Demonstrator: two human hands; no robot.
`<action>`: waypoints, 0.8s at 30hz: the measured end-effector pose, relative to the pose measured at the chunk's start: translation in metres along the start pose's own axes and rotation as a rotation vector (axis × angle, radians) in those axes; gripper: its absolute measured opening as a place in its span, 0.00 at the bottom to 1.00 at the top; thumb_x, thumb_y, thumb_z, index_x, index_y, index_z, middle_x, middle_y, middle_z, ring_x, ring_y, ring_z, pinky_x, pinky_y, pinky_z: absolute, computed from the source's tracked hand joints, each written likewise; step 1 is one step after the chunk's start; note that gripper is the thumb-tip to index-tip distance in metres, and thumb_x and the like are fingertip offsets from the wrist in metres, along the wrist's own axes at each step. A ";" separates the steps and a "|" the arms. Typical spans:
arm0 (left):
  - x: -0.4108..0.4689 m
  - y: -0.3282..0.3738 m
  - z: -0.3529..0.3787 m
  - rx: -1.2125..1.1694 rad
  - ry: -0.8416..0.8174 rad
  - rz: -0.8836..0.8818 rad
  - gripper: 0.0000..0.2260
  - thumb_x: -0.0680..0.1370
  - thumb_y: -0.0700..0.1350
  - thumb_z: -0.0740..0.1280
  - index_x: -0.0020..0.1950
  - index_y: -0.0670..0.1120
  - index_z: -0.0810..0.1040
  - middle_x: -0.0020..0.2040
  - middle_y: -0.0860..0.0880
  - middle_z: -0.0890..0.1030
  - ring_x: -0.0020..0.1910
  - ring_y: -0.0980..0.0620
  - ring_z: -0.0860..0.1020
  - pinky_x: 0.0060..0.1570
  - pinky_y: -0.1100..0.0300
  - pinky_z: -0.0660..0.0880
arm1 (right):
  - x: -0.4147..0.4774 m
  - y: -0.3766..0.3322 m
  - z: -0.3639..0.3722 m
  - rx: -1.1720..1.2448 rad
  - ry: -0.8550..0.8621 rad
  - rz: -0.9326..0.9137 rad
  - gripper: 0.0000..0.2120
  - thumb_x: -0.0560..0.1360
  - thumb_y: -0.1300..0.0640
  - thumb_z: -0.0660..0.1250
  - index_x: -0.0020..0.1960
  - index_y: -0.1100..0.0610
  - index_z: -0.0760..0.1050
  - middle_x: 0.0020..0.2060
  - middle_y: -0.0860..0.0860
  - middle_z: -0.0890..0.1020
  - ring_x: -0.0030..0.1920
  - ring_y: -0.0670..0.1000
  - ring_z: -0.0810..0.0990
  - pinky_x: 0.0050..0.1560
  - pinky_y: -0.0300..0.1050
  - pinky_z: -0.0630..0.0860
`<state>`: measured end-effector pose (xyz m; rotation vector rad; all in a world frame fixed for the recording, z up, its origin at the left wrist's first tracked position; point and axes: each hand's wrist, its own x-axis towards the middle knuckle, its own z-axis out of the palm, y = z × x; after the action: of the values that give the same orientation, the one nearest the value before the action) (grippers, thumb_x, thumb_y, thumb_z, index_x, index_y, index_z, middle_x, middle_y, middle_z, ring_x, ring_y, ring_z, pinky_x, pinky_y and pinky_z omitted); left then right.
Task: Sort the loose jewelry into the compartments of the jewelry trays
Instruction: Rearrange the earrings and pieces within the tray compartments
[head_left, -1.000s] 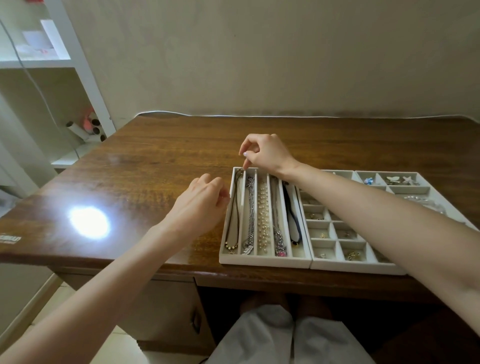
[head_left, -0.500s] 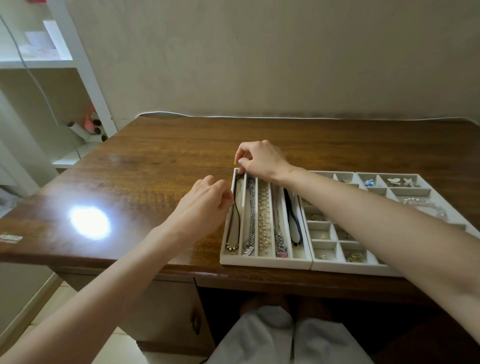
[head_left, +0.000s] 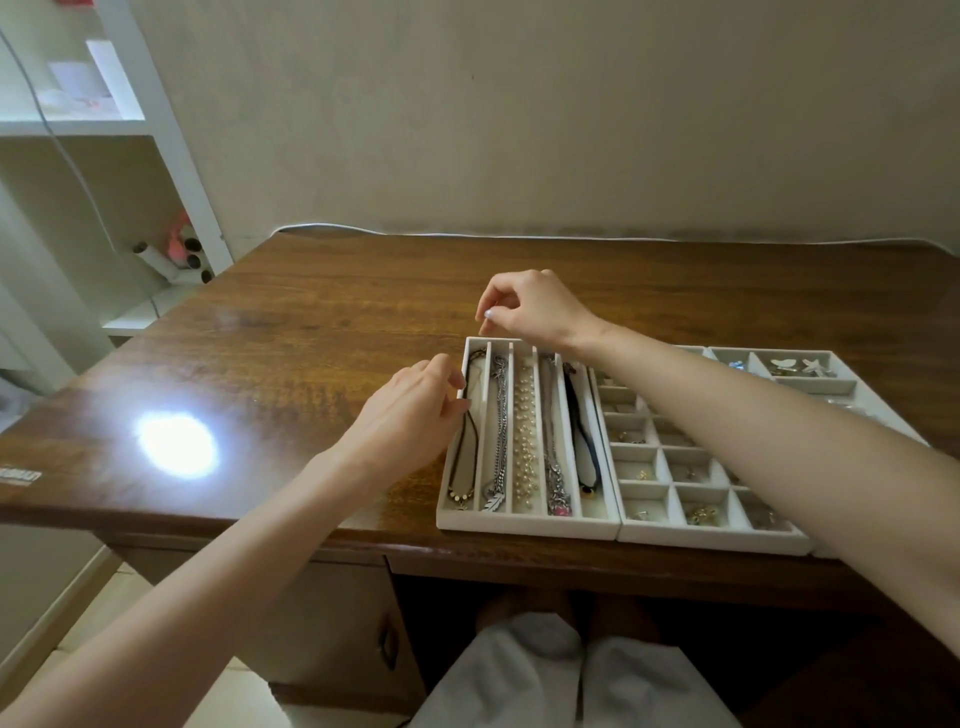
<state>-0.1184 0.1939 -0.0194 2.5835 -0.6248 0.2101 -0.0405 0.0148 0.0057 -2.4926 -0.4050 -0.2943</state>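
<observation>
A white necklace tray with several long slots lies near the table's front edge. Its leftmost slot holds a dark cord necklace with gold beads at the near end. My left hand is at the tray's left wall, its fingertips pinching the cord about halfway along. My right hand hovers just above the tray's far left corner, fingers curled, thumb and forefinger close together, nothing visible between them. The other slots hold a silver chain, a pearl string, another chain and a black choker.
A second white tray with small square compartments holding rings and earrings touches the first on its right; my right forearm crosses above it. A bright light reflection lies on the wooden table. White shelves stand at the left.
My right hand rose from the tray's far left corner to just above it. My left hand stayed at the left slot.
</observation>
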 end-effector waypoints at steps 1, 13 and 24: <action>0.002 0.002 0.001 0.000 0.007 0.002 0.07 0.79 0.45 0.62 0.56 0.45 0.71 0.44 0.52 0.71 0.44 0.52 0.69 0.41 0.60 0.65 | -0.001 0.001 -0.006 0.025 0.011 0.002 0.06 0.74 0.61 0.64 0.44 0.54 0.79 0.36 0.45 0.84 0.41 0.40 0.81 0.49 0.42 0.76; 0.037 0.052 0.032 -0.109 0.005 0.228 0.04 0.78 0.45 0.64 0.49 0.47 0.77 0.47 0.51 0.74 0.48 0.53 0.71 0.49 0.60 0.71 | -0.061 0.053 -0.068 0.024 0.001 0.093 0.04 0.77 0.57 0.66 0.48 0.55 0.80 0.42 0.48 0.83 0.45 0.46 0.80 0.48 0.40 0.77; 0.124 0.078 0.048 0.033 -0.100 0.214 0.07 0.74 0.49 0.70 0.49 0.48 0.80 0.45 0.52 0.68 0.54 0.50 0.69 0.52 0.58 0.70 | -0.078 0.095 -0.093 -0.067 -0.083 0.119 0.04 0.75 0.56 0.68 0.47 0.52 0.81 0.43 0.44 0.79 0.43 0.42 0.77 0.40 0.32 0.70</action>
<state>-0.0436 0.0605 0.0013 2.5687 -0.9435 0.1623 -0.0903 -0.1314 0.0078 -2.5886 -0.2832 -0.1601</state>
